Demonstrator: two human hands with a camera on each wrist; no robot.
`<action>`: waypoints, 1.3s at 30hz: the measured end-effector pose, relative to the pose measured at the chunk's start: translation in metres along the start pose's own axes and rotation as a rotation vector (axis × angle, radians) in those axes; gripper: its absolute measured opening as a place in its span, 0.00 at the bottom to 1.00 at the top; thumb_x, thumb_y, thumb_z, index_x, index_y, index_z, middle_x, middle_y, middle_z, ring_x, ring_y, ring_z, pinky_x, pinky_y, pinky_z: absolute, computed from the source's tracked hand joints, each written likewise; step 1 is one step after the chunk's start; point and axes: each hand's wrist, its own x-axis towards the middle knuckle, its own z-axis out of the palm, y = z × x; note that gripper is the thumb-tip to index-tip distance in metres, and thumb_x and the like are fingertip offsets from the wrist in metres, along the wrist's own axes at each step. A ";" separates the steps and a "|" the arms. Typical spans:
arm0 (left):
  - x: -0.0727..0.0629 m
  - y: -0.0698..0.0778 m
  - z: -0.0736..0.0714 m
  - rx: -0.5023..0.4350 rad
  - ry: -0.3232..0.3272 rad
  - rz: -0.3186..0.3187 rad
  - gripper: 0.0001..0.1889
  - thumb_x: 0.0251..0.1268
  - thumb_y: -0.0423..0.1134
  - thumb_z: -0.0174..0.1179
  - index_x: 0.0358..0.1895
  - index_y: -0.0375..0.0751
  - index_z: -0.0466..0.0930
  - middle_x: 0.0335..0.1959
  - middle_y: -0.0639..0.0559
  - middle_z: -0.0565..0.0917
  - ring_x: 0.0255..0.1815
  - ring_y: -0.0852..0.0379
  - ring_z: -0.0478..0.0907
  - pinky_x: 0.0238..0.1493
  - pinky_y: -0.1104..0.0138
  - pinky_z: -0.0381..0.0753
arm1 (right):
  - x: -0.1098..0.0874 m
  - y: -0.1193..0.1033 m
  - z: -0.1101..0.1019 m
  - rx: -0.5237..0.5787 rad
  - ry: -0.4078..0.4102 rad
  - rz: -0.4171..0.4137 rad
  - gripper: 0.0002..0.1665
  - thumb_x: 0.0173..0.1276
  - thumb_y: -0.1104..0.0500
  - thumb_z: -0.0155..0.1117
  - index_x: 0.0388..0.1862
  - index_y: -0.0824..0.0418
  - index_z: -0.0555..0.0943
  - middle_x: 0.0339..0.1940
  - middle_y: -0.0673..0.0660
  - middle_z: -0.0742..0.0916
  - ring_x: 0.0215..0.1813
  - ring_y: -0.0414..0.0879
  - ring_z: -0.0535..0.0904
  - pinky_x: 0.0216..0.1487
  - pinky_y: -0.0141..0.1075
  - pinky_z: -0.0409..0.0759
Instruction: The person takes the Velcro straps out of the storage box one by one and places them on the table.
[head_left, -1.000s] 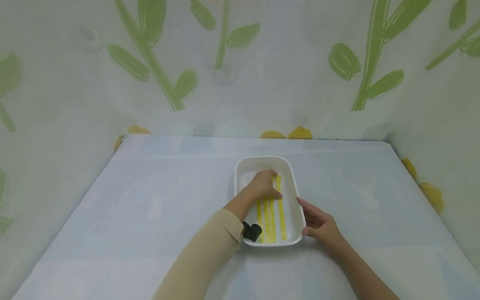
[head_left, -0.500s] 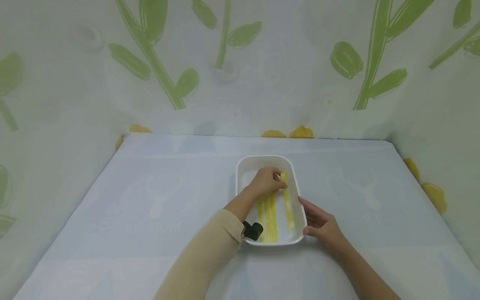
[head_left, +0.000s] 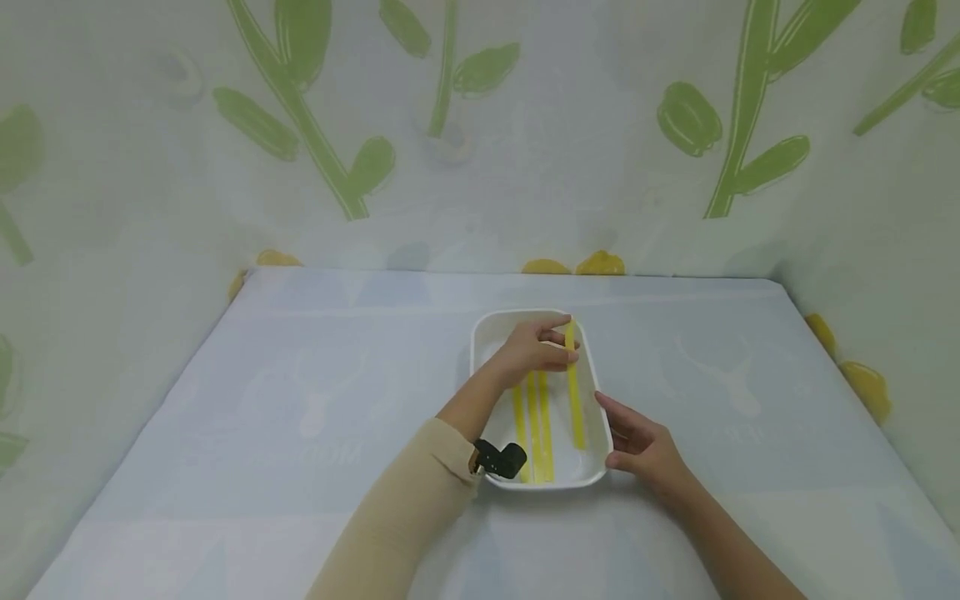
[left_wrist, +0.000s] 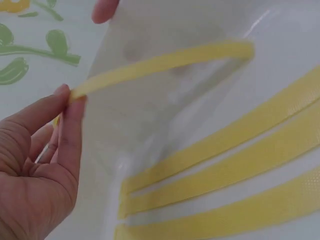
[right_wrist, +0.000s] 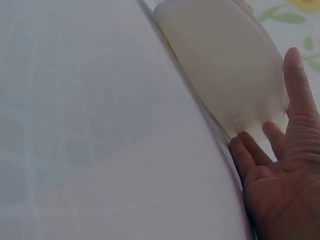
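My left hand (head_left: pixel 528 348) pinches one end of a flat yellow strip (head_left: pixel 574 400) between thumb and fingers. In the left wrist view this strip arches out from the fingertips over the white tray (left_wrist: pixel 107 145), its far end hanging toward the tray floor. Three more yellow strips (left_wrist: pixel 215 185) with a fine textured surface lie side by side in the tray, partly behind my left forearm in the head view. At the tray's right side, my right hand (head_left: pixel 648 450) touches the outer wall and rim. Its fingers (right_wrist: pixel 245 155) rest low on the wall, thumb raised along it.
The tray stands on a table (head_left: pixel 360 367) covered with a pale patterned cloth. Behind and at both sides are curtains (head_left: pixel 562 167) printed with green leaves. A black device (head_left: pixel 501 458) on my left wrist overlaps the tray's near left corner.
My left hand has lifted the rightmost strip off the tray floor and moved up and right with it, parting it from the other three. The right hand stays at the tray's side.
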 end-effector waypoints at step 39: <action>-0.019 0.036 -0.067 -0.019 -0.063 0.037 0.36 0.61 0.26 0.60 0.72 0.44 0.58 0.67 0.48 0.70 0.57 0.49 0.78 0.58 0.59 0.75 | 0.008 0.006 -0.006 0.055 -0.053 -0.057 0.41 0.59 0.69 0.67 0.69 0.72 0.61 0.65 0.39 0.74 0.63 0.33 0.72 0.55 0.26 0.74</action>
